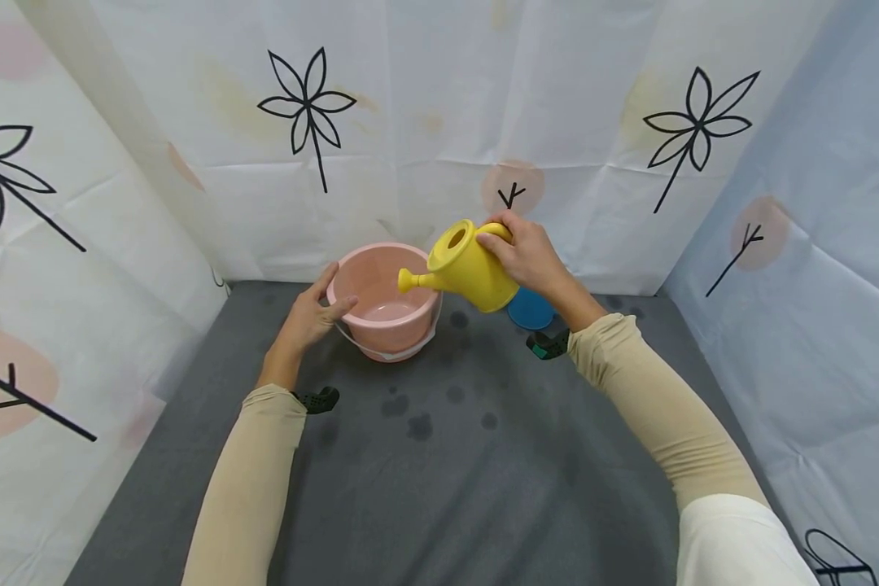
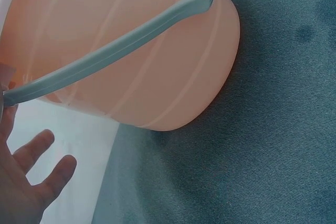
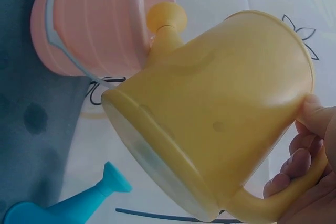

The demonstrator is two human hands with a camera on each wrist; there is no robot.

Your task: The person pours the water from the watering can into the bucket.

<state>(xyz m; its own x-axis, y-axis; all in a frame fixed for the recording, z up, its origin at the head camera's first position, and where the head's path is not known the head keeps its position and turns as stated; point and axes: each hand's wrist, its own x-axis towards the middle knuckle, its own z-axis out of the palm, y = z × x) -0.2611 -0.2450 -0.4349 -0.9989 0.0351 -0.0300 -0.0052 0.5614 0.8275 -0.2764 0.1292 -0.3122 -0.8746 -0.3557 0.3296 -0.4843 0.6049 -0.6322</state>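
Yellow plastic watering can (image 1: 476, 277): aloft, clear of the bench, tilted left, its round rose (image 1: 406, 281) over the right side of the bucket mouth. Near to far:

Beige sleeves (image 1: 249, 480) reach in from the near side, over a dark grey cloth-covered bench (image 1: 483, 505). Mid-bench, scattered dark spots (image 1: 419, 427), probably wet.

Left hand (image 1: 309, 317) holds the bucket rim loosely, thumb over into the mouth; left wrist view shows two fingers spread free of the wall. Pink round plastic bucket (image 1: 384, 335) stands upright near the bench's far edge, left of centre; pale plastic bail (image 2: 113, 53) hangs down its near side. Right hand (image 1: 523, 248) grips the can's rear handle, fingers wrapped round.

Beyond, by the far edge and right of the bucket, a blue plastic can-like vessel (image 1: 531, 311), mostly hidden; its spout (image 3: 79, 203) shows in right wrist view. White printed curtain (image 1: 425, 81) behind.

Step in hand, my reading: pouring into the bucket. Flow and water level: cannot tell. Next move seems to call for a steeper tilt, rose held inside the rim, left hand steadying. Risk: drips outside if the rose drifts right.
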